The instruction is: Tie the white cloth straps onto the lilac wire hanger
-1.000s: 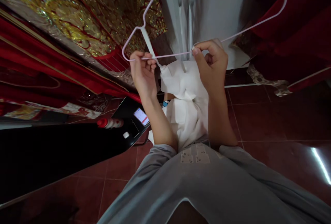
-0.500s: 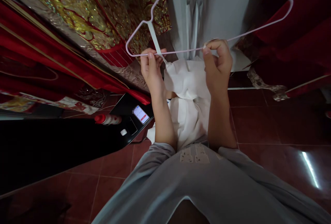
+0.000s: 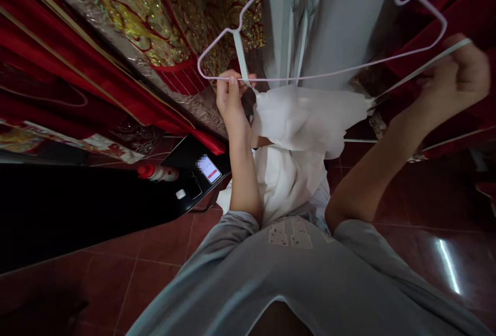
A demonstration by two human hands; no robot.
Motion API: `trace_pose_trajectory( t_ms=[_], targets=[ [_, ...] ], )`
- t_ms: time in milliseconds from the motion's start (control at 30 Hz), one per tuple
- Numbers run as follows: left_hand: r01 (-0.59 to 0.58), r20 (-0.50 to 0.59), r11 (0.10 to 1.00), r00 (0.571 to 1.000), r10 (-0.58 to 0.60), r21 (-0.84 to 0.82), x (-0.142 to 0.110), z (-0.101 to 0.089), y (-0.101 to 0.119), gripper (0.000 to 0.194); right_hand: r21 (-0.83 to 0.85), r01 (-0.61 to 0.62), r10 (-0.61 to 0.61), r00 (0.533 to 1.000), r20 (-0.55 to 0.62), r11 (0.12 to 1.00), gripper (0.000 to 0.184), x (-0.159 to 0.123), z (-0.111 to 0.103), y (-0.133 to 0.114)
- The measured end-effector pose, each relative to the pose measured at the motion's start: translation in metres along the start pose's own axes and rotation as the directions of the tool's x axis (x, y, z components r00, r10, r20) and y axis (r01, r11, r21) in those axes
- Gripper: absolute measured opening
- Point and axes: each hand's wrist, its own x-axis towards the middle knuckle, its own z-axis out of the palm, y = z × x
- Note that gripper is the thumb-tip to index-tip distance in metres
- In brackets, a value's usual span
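A pale pink wire clothes hanger (image 3: pixel 337 72) spans the upper middle, its top cut off by the frame. My left hand (image 3: pixel 233 95) pinches the hanger's bottom bar near its left end. There one strap (image 3: pixel 239 54) of a white garment (image 3: pixel 306 113) loops over the hanger's left notch. At the far right, my right hand (image 3: pixel 457 75) is closed on the garment's other strap (image 3: pixel 422 67), pulling it taut beside the hanger's right end. That strap is off the hanger. The garment's white cloth hangs down between my forearms toward my shirt.
Red and gold sequined clothing (image 3: pixel 163 15) hangs at upper left, dark red cloth (image 3: pixel 422 20) at upper right. A black table (image 3: pixel 96 212) at left bears a lit phone (image 3: pixel 211 169), a dark phone, a small white case (image 3: pixel 180 194) and a red-capped bottle (image 3: pixel 157 172).
My right hand has left the hanger's bottom bar and moved far right, stretching the strap and spreading the white garment sideways. My left hand keeps its pinch on the hanger.
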Motion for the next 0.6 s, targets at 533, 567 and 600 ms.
trace_pose_trajectory(
  t_ms=[533, 567, 600],
  targets=[
    [0.082, -0.067, 0.996, 0.995, -0.079, 0.045, 0.002, 0.0, -0.003, 0.032, 0.071, 0.459, -0.46, 0.888, -0.014, 0.885, 0.011, 0.084, -0.029, 0.056],
    [0.09, -0.079, 0.995, 0.993, -0.086, 0.044, 0.003, -0.001, -0.005, 0.032, 0.057, 0.483, -0.485, 0.875, 0.015, 0.874, 0.012, 0.085, -0.026, 0.052],
    [0.088, -0.091, 0.995, 0.992, -0.084, 0.041, 0.004, -0.002, -0.006, 0.033, 0.052, 0.502, -0.504, 0.863, 0.039, 0.863, 0.015, 0.086, -0.023, 0.048]
  ],
)
